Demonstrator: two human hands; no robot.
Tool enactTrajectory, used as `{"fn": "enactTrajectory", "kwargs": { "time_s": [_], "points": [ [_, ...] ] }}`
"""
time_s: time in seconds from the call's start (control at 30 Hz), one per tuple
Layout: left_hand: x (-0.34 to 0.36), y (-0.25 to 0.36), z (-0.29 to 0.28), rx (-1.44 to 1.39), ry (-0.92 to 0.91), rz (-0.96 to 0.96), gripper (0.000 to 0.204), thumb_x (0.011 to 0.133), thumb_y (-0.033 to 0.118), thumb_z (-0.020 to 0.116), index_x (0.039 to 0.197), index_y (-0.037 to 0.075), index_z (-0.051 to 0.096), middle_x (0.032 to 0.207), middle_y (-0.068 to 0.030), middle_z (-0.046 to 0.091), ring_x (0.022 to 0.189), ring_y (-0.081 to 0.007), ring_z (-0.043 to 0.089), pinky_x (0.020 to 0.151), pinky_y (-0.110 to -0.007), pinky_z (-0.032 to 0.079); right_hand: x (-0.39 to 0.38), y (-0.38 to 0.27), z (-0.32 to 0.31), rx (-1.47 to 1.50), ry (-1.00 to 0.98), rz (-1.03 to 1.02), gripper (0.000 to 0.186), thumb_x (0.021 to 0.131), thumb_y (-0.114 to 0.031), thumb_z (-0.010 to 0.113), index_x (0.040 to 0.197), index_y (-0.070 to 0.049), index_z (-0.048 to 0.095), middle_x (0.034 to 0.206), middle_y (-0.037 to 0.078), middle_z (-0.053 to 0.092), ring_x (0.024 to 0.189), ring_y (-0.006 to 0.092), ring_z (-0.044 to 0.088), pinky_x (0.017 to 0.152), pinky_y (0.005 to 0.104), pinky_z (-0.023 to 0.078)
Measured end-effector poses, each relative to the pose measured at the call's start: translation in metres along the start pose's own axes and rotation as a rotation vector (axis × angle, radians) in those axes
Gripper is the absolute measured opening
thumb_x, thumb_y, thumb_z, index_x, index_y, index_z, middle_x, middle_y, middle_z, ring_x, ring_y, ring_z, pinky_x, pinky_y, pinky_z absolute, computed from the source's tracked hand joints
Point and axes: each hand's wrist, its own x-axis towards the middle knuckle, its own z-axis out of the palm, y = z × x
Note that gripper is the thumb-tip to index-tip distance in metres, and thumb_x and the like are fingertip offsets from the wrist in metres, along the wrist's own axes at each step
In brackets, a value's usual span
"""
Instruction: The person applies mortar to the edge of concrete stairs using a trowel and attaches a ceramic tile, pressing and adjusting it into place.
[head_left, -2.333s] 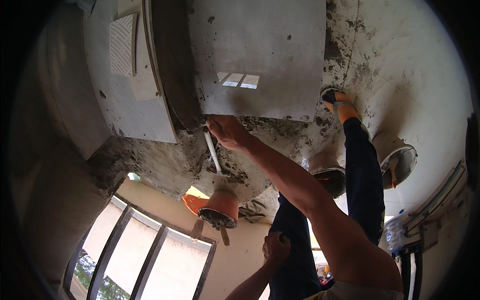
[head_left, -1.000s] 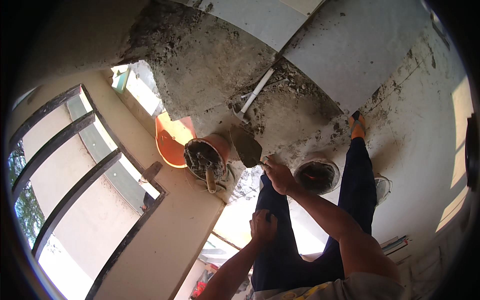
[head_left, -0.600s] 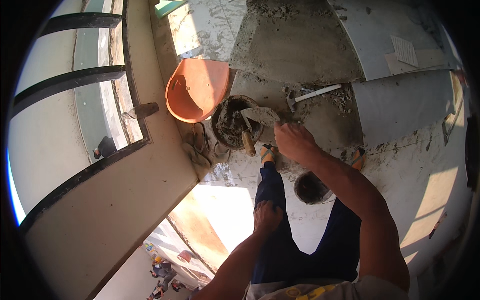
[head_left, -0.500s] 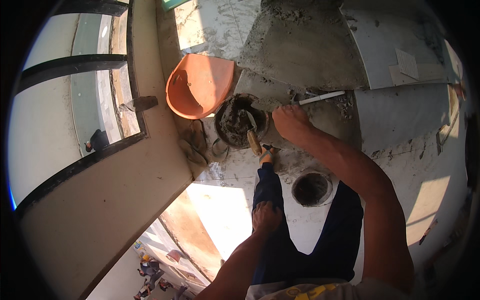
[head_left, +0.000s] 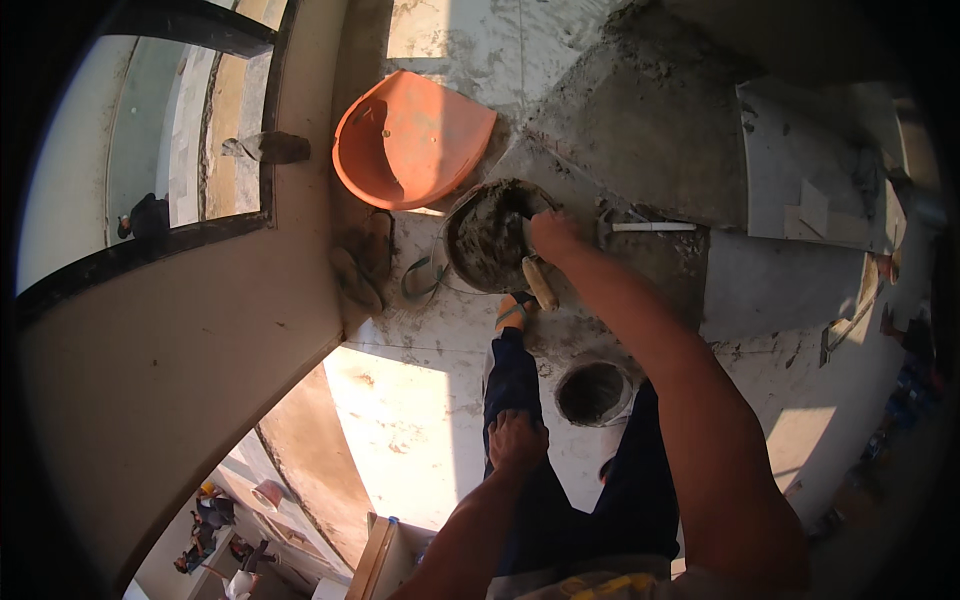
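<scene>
My right hand [head_left: 550, 236] is shut on a trowel at the rim of a bucket of dark mortar [head_left: 485, 240]; the trowel's blade is mostly hidden. A second trowel with a wooden handle [head_left: 540, 285] leans in the same bucket, beside my wrist. My left hand [head_left: 515, 440] rests on my left thigh, fingers apart and slightly bent. An orange curved tub [head_left: 420, 130] lies above the mortar bucket. To its right a white-handled hammer [head_left: 652, 227] lies on the mortar-smeared floor. A second bucket [head_left: 590, 395] stands near my legs.
Loose sandals [head_left: 356, 280] lie by the left wall [head_left: 165, 340], below a window opening with a dark frame [head_left: 150, 250]. Large grey tiles [head_left: 795, 160] lie at the right. Other people [head_left: 212, 510] are visible at the lower left. Tools and bottles [head_left: 895, 380] line the right edge.
My right hand went from the grey tile's edge to the mortar bucket with the trowel, and is now lower into it. My left hand stayed on my thigh. The view turned markedly.
</scene>
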Motion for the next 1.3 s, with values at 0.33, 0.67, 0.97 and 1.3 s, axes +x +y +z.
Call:
{"fn": "enactTrajectory", "kwargs": {
  "time_s": [0.33,0.67,0.97,1.3],
  "points": [
    [0.0,0.003,0.006,0.017,0.004,-0.011,0.03,0.094,0.027,0.064,0.109,0.003,0.072,0.126,-0.0176,0.069,0.131,-0.0354,0.058,0.112,-0.053,0.043,-0.048,0.034,0.03,-0.018,0.265,-0.122,0.026,0.097,-0.009,0.07,0.122,-0.001,0.072,0.111,0.021,0.077,0.106,0.0367,0.077,0.086,0.047,0.065],
    [0.002,0.003,0.005,0.058,0.001,0.003,0.033,0.096,0.031,0.065,0.109,0.002,0.072,0.126,-0.0186,0.069,0.131,-0.0355,0.059,0.112,-0.052,0.043,-0.077,0.061,0.03,0.502,0.159,-0.015,0.037,0.1,-0.021,0.073,0.129,-0.001,0.064,0.112,0.024,0.075,0.107,0.0427,0.073,0.087,0.0542,0.06],
    [0.004,-0.001,0.019,0.069,-0.009,0.008,0.033,0.095,0.031,0.064,0.106,0.001,0.072,0.124,-0.0202,0.07,0.132,-0.0364,0.058,0.113,-0.053,0.043,-0.096,0.099,0.038,0.664,0.211,-0.094,0.047,0.094,-0.025,0.076,0.134,-0.004,0.064,0.117,0.029,0.073,0.11,0.0467,0.071,0.091,0.0532,0.06],
    [0.14,0.092,-0.067,-1.418,0.102,-0.291,0.08,0.104,0.071,0.053,0.13,-0.005,0.06,0.102,-0.0166,0.07,0.084,-0.0247,0.072,0.079,-0.046,0.059,-0.14,0.111,0.022,0.622,0.128,0.018,0.041,0.097,-0.028,0.072,0.126,0.0,0.066,0.117,0.029,0.073,0.113,0.0479,0.07,0.095,0.0554,0.058]
  ]
}}
